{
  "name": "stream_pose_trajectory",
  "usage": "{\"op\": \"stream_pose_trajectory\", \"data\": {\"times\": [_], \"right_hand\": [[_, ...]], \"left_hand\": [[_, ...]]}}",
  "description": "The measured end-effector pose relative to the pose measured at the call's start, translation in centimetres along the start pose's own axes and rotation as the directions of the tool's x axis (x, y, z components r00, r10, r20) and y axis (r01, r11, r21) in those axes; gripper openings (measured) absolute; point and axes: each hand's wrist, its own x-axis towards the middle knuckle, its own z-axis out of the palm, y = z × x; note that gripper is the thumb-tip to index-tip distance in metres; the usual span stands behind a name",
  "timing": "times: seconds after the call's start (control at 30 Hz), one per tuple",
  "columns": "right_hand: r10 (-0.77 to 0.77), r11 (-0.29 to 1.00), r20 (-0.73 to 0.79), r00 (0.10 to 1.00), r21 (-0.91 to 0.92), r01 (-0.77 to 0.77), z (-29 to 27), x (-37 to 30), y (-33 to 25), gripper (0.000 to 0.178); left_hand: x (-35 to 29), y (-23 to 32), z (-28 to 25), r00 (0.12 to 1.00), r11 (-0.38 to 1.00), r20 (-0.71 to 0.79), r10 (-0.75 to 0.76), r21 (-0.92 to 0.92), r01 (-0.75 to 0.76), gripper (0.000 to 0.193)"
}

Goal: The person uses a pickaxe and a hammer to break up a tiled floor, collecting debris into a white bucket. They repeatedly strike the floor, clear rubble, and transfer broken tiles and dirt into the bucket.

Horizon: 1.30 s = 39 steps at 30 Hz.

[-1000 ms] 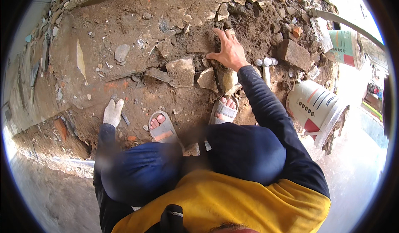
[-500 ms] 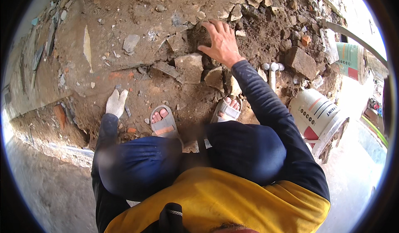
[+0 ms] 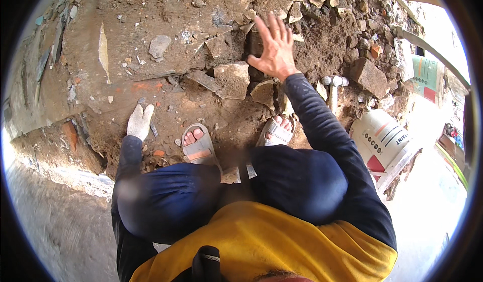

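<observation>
My right hand (image 3: 275,50), bare, spreads its fingers over loose brown soil and broken slab pieces. It holds nothing, and I cannot tell whether it touches the soil. Just nearer than its wrist lies a square chunk of broken slab (image 3: 232,80), with another jagged piece (image 3: 263,93) beside it. My left hand (image 3: 139,123), in a whitish work glove, is low on the dirt to the left of my sandalled foot (image 3: 197,143). Its fingers and thumb stretch apart. A hammer (image 3: 334,82) with a metal head and pale handle lies right of my right forearm.
A big rubble lump (image 3: 369,76) lies beyond the hammer. At the right, a white paint bucket (image 3: 380,138) is tipped on its side, and a greenish bucket (image 3: 425,78) stands farther back. A flat grey stone (image 3: 159,47) sits on the packed earth at far left.
My right hand has shifted slightly right and away from me, its fingers now straighter and pointing farther forward. My left hand stays nearly in place.
</observation>
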Motion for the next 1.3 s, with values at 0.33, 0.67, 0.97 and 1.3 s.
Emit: {"op": "stream_pose_trajectory", "data": {"times": [0.33,0.67,0.97,1.3], "right_hand": [[0.286,0.958,0.156,0.946,-0.018,-0.287,-6.6,-6.1,11.6,0.13],[0.123,0.971,0.38,0.917,-0.235,-0.032,-11.6,-2.3,9.2,0.128],[0.373,0.745,0.047,0.927,-0.611,-0.269,-29.2,-11.3,16.3,0.111],[0.816,0.562,0.113,0.567,0.073,-0.824,-4.8,-26.6,13.9,0.071]], "left_hand": [[0.5,-0.2,0.0,0.999,1.0,0.052,-0.012,-0.015,0.013,0.061],[1.0,-1.5,0.4,0.997,0.987,0.062,0.048,-0.159,-0.038,0.052],[1.3,-2.0,0.5,0.995,0.989,0.036,0.097,-0.117,-0.093,0.049],[1.5,-2.0,0.7,0.995,0.988,0.017,0.103,-0.114,-0.101,0.05]]}}
